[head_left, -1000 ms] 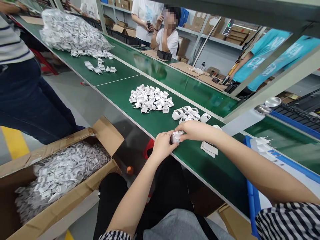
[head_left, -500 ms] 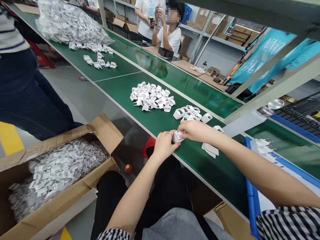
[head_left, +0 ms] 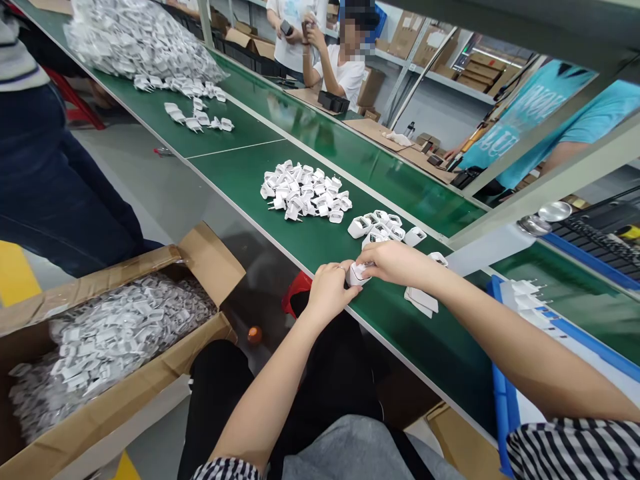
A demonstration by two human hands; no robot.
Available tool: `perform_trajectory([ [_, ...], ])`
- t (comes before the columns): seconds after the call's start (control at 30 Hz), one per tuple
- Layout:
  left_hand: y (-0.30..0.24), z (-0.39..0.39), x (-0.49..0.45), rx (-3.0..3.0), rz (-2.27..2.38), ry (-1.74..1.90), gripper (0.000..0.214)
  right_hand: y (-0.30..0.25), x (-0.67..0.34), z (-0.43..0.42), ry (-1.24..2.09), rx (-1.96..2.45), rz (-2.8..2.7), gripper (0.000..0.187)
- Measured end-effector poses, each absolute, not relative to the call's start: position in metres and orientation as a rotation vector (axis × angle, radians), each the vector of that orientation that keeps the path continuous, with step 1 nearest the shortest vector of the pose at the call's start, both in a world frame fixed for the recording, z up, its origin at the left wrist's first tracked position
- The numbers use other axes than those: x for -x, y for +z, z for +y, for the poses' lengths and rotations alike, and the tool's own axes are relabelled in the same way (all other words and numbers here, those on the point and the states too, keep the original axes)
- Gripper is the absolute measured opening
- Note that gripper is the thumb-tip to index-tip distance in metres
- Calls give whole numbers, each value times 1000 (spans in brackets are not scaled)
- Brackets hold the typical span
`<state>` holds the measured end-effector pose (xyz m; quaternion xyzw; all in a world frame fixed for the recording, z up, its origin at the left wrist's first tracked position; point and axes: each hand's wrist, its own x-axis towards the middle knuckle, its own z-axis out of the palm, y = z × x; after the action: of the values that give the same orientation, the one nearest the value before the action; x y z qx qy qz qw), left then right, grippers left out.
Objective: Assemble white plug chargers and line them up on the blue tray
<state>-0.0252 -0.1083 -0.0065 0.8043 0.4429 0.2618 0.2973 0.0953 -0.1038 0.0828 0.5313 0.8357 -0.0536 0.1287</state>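
The left hand [head_left: 327, 288] and right hand [head_left: 395, 261] stay pinched on one white charger [head_left: 357, 273] at the near edge of the green belt [head_left: 320, 243], unmoved since a second ago. The loose pile [head_left: 305, 197] lies at eleven o'clock.

both arms reach forward, bare from the elbows, and meet in front of the body. the left hand [head_left: 327, 290] is curled, knuckles up, thumb and fingers pinched shut. the right hand [head_left: 395, 261] lies palm down just beyond it, fingers bent and closed, fingertips touching the left's. the right forearm [head_left: 510, 353] comes in from the lower right, the left forearm [head_left: 270, 393] from below.
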Motion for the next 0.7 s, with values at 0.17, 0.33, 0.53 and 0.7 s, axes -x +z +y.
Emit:
perform_trajectory([
  [0.17,-7,-108,25,-2126,1171,688,33,84,-92,-106,-181,-1583,2423,16],
  [0.33,-8,-108,25,-2118,1166,696,32,86,-84,-108,-127,-1605,2341,16],
  [0.53,-8,-108,26,-2146,1140,687,32,85,-83,-108,-164,-1636,2307,15],
  [0.7,-7,-107,26,-2142,1151,694,32,84,-84,-107,-208,-1662,2313,17],
])
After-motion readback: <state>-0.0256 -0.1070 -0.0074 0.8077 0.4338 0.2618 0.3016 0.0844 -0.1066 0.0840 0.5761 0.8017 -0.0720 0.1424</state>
